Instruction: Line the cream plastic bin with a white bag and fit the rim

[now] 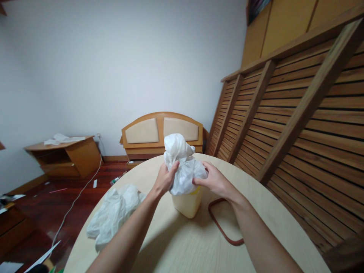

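A bunched white plastic bag (pixel 182 167) sits at the mouth of a pale yellow bin (pixel 186 204) on the round table. My left hand (pixel 165 177) grips the bag's left side, thumb pressed against its front. My right hand (pixel 212 177) pinches the bag on the right, above the bin's rim. How far the bag reaches into the bin is hidden. A brown rounded ring-shaped frame (pixel 222 223) lies flat on the table beside the bin, partly under my right forearm. To the left, beyond my left forearm, lies a second crumpled white plastic bag (pixel 113 212).
The light wooden table (pixel 273 227) has a curved edge. A slatted wooden panel (pixel 307 136) leans along the right. Behind stands a headboard (pixel 162 132); at left are a low cabinet (pixel 82 155) and a cable (pixel 82 191) on the floor.
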`<action>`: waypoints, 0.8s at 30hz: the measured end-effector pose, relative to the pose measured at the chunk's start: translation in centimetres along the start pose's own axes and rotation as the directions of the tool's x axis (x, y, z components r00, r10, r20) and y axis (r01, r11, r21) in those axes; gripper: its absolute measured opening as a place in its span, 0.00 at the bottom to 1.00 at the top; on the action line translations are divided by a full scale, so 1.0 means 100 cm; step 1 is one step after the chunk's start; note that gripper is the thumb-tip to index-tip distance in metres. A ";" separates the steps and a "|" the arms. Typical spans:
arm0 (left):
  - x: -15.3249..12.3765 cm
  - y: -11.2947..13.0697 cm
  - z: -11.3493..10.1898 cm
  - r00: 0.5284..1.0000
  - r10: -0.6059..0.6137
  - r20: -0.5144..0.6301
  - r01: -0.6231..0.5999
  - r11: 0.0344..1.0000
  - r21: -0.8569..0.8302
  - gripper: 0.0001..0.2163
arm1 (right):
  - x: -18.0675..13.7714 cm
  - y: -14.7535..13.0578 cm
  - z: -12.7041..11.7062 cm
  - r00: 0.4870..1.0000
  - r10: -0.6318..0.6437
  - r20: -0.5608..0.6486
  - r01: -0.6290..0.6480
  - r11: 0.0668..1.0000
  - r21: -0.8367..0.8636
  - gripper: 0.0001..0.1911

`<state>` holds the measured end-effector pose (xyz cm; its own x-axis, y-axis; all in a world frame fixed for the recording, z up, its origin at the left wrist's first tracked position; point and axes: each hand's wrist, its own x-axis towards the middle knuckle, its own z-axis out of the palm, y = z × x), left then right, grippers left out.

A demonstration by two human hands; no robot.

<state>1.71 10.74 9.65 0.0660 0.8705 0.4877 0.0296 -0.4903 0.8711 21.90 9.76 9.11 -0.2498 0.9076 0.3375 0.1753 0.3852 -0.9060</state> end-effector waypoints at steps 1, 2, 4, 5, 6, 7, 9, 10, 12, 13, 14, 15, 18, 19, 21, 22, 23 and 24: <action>-0.003 0.001 -0.003 0.999 -0.004 0.049 0.005 1.000 -0.020 0.31 | 0.000 0.001 0.000 1.000 0.001 -0.021 -0.001 1.000 -0.008 0.32; -0.006 0.002 -0.006 0.994 -0.006 0.109 0.010 0.999 -0.036 0.34 | -0.001 0.002 -0.001 1.000 -0.001 -0.031 0.001 1.000 -0.001 0.33; -0.013 0.004 -0.013 0.970 -0.008 0.244 0.018 0.999 -0.041 0.41 | -0.002 0.004 -0.002 1.000 -0.014 -0.017 0.014 1.000 0.028 0.32; -0.016 0.005 -0.017 0.950 -0.011 0.314 0.020 0.999 -0.027 0.44 | -0.002 0.005 -0.002 1.000 -0.028 -0.004 0.029 0.999 0.035 0.32; -0.019 0.007 -0.020 0.927 -0.017 0.375 0.019 1.000 -0.001 0.44 | -0.002 0.004 -0.002 0.999 -0.047 0.010 0.047 0.998 0.036 0.32; -0.021 0.008 -0.022 0.907 -0.022 0.421 0.009 0.999 0.033 0.42 | -0.003 0.004 -0.002 0.998 -0.066 0.025 0.065 0.997 0.032 0.32; -0.023 0.012 -0.026 0.885 -0.019 0.465 -0.039 0.993 0.114 0.35 | -0.002 0.002 -0.002 0.995 -0.084 0.045 0.084 0.996 0.005 0.31; -0.023 0.013 -0.027 0.881 -0.005 0.473 -0.076 0.985 0.152 0.32 | -0.002 0.002 -0.001 0.995 -0.086 0.044 0.086 0.996 -0.011 0.30; -0.023 0.016 -0.028 0.872 0.043 0.487 -0.164 0.965 0.207 0.30 | -0.001 0.002 0.001 0.996 -0.090 0.020 0.091 0.995 -0.042 0.27; -0.023 0.017 -0.029 0.863 0.070 0.500 -0.208 0.952 0.225 0.32 | 0.000 0.002 0.002 0.996 -0.093 0.008 0.093 0.994 -0.055 0.27; -0.023 0.018 -0.029 0.850 0.093 0.518 -0.249 0.938 0.241 0.34 | 0.000 0.003 0.002 0.996 -0.094 -0.003 0.093 0.993 -0.067 0.26; -0.024 0.019 -0.030 0.837 0.111 0.537 -0.287 0.923 0.257 0.37 | 0.001 0.004 0.003 0.996 -0.093 -0.013 0.091 0.993 -0.079 0.25; -0.026 0.021 -0.033 0.809 0.119 0.576 -0.350 0.884 0.309 0.41 | 0.002 0.006 0.003 0.996 -0.082 -0.027 0.079 0.991 -0.113 0.23; -0.026 0.021 -0.033 0.806 0.113 0.581 -0.353 0.880 0.318 0.41 | 0.001 0.006 0.004 0.996 -0.081 -0.031 0.076 0.989 -0.124 0.23; -0.026 0.018 -0.034 0.814 0.103 0.571 -0.333 0.889 0.314 0.40 | 0.001 0.005 0.004 0.996 -0.081 -0.040 0.075 0.986 -0.146 0.22; -0.026 0.016 -0.034 0.826 0.099 0.555 -0.311 0.902 0.301 0.40 | 0.000 0.003 0.005 0.996 -0.083 -0.044 0.075 0.984 -0.160 0.22; -0.026 0.013 -0.034 0.845 0.098 0.526 -0.282 0.916 0.283 0.39 | 0.000 0.002 0.006 0.995 -0.087 -0.051 0.077 0.982 -0.175 0.21; -0.025 0.009 -0.033 0.871 0.094 0.483 -0.247 0.932 0.266 0.36 | -0.001 0.001 0.007 0.994 -0.094 -0.057 0.082 0.979 -0.187 0.20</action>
<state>-1.68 8.31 9.40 0.5417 0.6913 0.4782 0.2762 -0.6837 0.6755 21.28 9.65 8.82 -0.2104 0.8755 0.4351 0.3291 0.4825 -0.8117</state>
